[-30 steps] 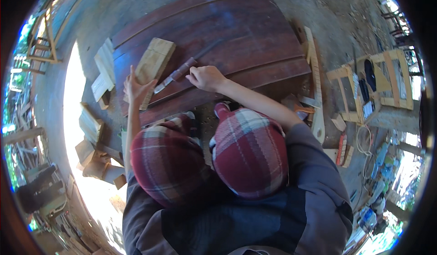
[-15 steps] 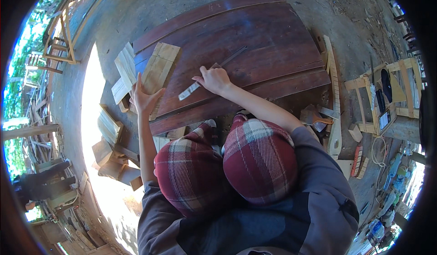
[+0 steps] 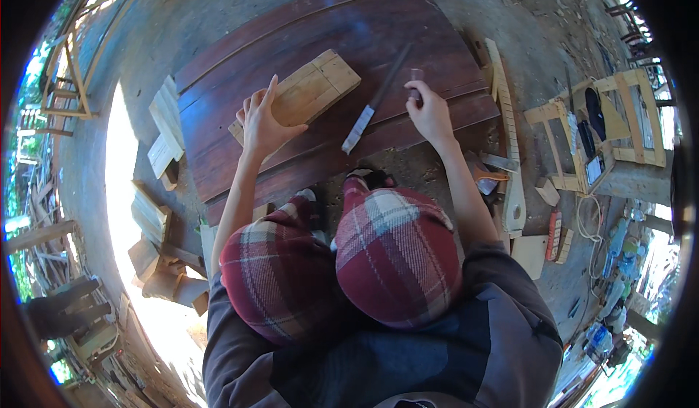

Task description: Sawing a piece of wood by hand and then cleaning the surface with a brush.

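Note:
A long wooden block (image 3: pixel 309 84) with lines across its right end lies slantwise on a dark red-brown wooden panel (image 3: pixel 364 33). My left hand (image 3: pixel 266 124) grips the block near its left end, thumb spread along the near side. To the block's right, a long tool (image 3: pixel 358 129) with a pale handle and a narrow dark blade rests on the panel, touched by neither hand. Over the panel's right part, my right hand (image 3: pixel 431 113) is closed around a small brown object (image 3: pixel 416 75); only its end shows, so its kind is unclear.
Wooden offcuts (image 3: pixel 149 215) are heaped on the floor at the left, beside bright sunlight. A long curved wooden piece (image 3: pixel 513 189) leans along the panel's right side. Farther right stands a wooden frame (image 3: pixel 611 146) with a phone on it. My plaid-covered knees (image 3: pixel 397 251) are near the panel's front edge.
The wooden block has turned and moved right onto the panel with my left hand. My right hand has left the pale-handled tool and moved right, now with a small brown object. The view has shifted slightly.

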### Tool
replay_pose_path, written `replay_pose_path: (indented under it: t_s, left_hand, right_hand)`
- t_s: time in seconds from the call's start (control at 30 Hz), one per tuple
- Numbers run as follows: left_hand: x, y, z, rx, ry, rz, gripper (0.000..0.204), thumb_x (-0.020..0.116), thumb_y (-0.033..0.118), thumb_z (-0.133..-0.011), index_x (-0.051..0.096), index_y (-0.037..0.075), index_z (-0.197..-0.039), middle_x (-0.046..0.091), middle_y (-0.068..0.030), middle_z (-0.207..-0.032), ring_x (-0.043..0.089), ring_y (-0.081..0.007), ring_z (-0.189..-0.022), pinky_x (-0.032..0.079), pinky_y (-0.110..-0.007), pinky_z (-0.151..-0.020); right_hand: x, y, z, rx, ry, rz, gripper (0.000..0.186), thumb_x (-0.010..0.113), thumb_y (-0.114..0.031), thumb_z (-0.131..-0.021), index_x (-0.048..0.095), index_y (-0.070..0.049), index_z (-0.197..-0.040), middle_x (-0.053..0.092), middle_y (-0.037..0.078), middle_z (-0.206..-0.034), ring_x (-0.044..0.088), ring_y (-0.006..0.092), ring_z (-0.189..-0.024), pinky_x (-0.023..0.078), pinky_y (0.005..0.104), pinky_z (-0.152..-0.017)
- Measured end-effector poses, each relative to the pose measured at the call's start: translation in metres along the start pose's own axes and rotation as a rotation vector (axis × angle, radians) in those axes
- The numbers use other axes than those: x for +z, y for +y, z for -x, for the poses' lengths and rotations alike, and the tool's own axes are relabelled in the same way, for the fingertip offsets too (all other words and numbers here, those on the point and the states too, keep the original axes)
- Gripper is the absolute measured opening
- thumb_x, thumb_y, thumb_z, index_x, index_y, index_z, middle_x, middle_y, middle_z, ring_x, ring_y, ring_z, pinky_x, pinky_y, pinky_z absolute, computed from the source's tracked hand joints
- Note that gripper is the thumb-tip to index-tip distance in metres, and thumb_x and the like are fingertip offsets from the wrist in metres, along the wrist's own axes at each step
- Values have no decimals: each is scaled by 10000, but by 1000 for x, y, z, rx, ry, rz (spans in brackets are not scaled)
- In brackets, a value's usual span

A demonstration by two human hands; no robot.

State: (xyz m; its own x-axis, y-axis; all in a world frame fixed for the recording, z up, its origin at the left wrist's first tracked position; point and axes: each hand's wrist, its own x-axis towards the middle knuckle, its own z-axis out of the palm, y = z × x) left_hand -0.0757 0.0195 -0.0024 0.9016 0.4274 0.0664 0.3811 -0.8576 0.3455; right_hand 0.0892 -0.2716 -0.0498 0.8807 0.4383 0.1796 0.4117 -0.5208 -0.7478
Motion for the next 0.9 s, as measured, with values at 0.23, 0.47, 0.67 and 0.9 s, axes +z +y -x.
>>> replay_pose_path:
  t_s: [0.23, 0.47, 0.67, 0.9]
  left_hand:
    - [30, 17, -22, 109, 10, 25, 1079, 836, 444, -551, 332, 174, -1466, 478, -135, -1300, 389, -316, -1242, 256, -454, -1046]
    - [48, -4, 1, 46, 40, 52, 1017, 796, 489, -605, 350, 142, -1451, 444, -159, -1352, 362, -338, -1269, 243, -461, -1058]
    - [54, 0, -2, 90, 54, -57, 969, 756, 519, -654, 352, 129, -1443, 437, -168, -1352, 367, -347, -1261, 241, -473, -1060]
    - [52, -4, 2, 74, 74, -63, 977, 722, 583, -677, 331, 131, -1450, 425, -157, -1371, 363, -342, -1277, 248, -465, -1070]
  right_hand:
    - [-64, 68, -11, 188, 188, 527, 406, 542, -142, -877, 523, -160, -1282, 625, 216, -968, 630, 370, -891, 506, 471, -773]
    - [-131, 149, 17, 640, 317, 491, 596, 562, -150, -863, 366, -202, -1423, 583, 229, -1197, 599, 369, -1045, 484, 472, -865]
    - [-121, 206, 82, 597, -289, 612, 691, 612, -222, -844, 301, -210, -1461, 454, 224, -1371, 494, 385, -1208, 417, 456, -990]
    - [-41, -58, 29, 242, -413, 240, 646, 345, -537, -958, 696, -20, -792, 641, 205, -687, 675, 332, -723, 528, 443, -659]
